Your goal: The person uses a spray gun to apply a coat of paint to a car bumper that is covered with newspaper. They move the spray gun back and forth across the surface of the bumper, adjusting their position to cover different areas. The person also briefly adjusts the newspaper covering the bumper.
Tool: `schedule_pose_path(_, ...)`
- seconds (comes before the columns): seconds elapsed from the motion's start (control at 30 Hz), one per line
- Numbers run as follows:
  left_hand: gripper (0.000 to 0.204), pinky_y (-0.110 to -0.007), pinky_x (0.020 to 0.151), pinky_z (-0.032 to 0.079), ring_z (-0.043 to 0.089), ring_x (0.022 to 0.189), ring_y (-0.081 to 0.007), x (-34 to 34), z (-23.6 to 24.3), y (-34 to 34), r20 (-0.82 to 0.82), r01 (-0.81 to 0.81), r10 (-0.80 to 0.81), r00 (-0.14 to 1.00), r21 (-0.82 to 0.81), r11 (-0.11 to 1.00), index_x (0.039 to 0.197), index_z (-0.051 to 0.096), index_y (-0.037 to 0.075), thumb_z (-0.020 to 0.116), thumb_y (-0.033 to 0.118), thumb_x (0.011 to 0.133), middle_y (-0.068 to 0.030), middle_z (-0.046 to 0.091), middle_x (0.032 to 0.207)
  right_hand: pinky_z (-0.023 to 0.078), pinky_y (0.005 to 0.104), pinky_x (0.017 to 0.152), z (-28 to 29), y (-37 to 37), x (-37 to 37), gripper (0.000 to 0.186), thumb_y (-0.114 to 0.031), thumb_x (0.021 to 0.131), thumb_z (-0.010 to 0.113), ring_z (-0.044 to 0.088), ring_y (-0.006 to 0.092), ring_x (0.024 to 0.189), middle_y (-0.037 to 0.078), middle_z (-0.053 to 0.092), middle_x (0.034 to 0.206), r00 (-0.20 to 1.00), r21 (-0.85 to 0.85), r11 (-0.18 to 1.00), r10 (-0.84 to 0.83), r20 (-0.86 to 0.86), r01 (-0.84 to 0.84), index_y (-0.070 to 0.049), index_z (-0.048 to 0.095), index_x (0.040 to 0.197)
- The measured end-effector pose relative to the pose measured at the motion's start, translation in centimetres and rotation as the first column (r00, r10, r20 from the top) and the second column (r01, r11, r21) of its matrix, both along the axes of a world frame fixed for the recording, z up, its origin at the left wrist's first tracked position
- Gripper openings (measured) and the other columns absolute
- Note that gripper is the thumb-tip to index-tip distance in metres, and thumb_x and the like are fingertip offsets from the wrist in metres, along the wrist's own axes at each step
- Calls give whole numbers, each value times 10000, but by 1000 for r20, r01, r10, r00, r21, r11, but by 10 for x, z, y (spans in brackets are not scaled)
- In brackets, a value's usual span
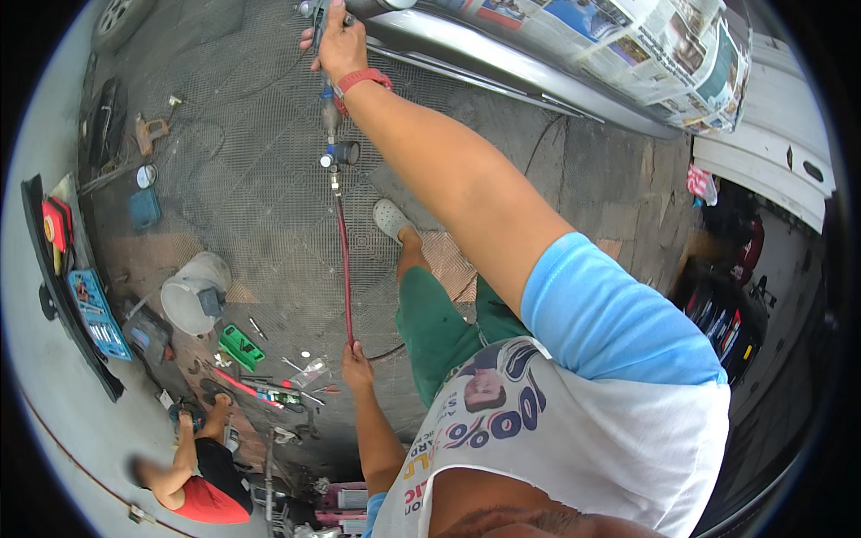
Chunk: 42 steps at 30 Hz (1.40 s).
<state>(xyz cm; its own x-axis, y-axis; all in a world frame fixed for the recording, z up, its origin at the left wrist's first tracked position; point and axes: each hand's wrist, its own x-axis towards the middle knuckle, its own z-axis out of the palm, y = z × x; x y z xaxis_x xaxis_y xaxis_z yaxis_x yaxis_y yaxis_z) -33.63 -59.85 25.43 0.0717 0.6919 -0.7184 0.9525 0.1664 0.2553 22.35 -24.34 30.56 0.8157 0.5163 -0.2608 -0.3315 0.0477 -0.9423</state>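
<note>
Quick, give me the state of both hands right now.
Left hand: closed around the red hose.
Right hand: closed on the spray gun handle.

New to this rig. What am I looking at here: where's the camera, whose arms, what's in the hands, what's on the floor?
One picture, from a fisheye camera on a person's head looking down, so straight edges bend near the rim. No robot: both arms are the wearer's own.

The right hand reaches far forward and grips a spray gun beside a car body masked with newspaper. A red hose hangs from the gun past a small gauge fitting. The left hand holds that hose lower down.

On the concrete floor lie a white bucket, a green case and scattered hand tools. Lower left, another person in a red shirt crouches at separate work.
</note>
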Motion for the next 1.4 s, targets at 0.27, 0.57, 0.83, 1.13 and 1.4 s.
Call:
schedule_pose_path(0.27, 390, -499, 950, 534, 696, 1084, -403, -25, -27, 17, -51, 346, -351, 935, -85, 935, 1218, 726, 87, 648, 417, 1024, -175, 735, 1150, 507, 301, 435, 12, -130, 55, 794, -660, 1094, 339, 631, 165, 493, 96, 740, 784, 979, -286, 942, -134, 156, 174, 41, 708, 1140)
schedule_pose_path(0.57, 374, -505, 895, 528, 683, 1015, -387, 106, 35, 17, 135, 797, -788, 601, -23, 604, 1123, 755, 103, 666, 444, 998, -150, 738, 1023, 518, 292, 445, 55, -406, 138, 672, -553, 1127, 367, 708, 161, 646, 106, 747, 842, 946, -478, 819, -235, 223, 317, 29, 701, 1104)
schedule_pose_path(0.83, 420, -486, 899, 520, 678, 1023, -349, 284, 52, -79, 209, 932, -922, 327, 91, 351, 1084, 774, 98, 661, 487, 976, -128, 754, 1006, 530, 299, 465, 66, -617, 248, 674, -536, 1130, 368, 723, 173, 679, 118, 752, 837, 927, -535, 759, -269, 261, 371, 46, 704, 1075)
schedule_pose_path(1.13, 372, -505, 768, 558, 722, 874, -368, 462, 40, -252, 338, 960, -923, 184, 139, 243, 1035, 742, 84, 677, 446, 978, -136, 742, 932, 503, 298, 497, 67, -818, 391, 682, -551, 1124, 370, 722, 168, 771, 112, 752, 883, 920, -574, 721, -264, 291, 389, 42, 703, 1162)
schedule_pose_path(1.4, 400, -513, 756, 577, 745, 857, -388, 582, 43, -342, 404, 986, -909, 106, 79, 150, 1075, 716, 87, 600, 468, 1034, -173, 750, 904, 505, 302, 478, 73, -944, 500, 710, -577, 1112, 398, 737, 183, 719, 127, 761, 858, 876, -557, 676, -346, 337, 482, 58, 717, 1118)
